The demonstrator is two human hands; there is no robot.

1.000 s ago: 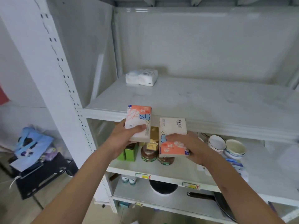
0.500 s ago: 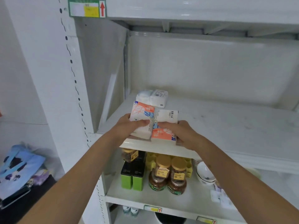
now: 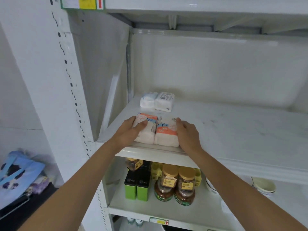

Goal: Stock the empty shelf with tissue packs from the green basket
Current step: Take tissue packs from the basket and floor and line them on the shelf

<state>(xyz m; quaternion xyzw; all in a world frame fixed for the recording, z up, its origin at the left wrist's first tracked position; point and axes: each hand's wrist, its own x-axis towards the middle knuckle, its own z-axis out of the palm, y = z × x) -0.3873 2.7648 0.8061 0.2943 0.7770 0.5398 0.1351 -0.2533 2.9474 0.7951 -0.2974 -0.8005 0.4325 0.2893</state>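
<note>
In front of me is a big white metal rack (image 3: 50,67) with little holes going down its post. The back wall of the rack (image 3: 216,69) is white and plain. A yellow and green label (image 3: 83,3) with a red arrow sits up top. The board below (image 3: 208,212) has brown jars (image 3: 175,185), green tins (image 3: 136,185) and bowls (image 3: 264,185). A blue bag (image 3: 15,179) lies low on my left by the white wall (image 3: 15,97). The light is soft.
</note>
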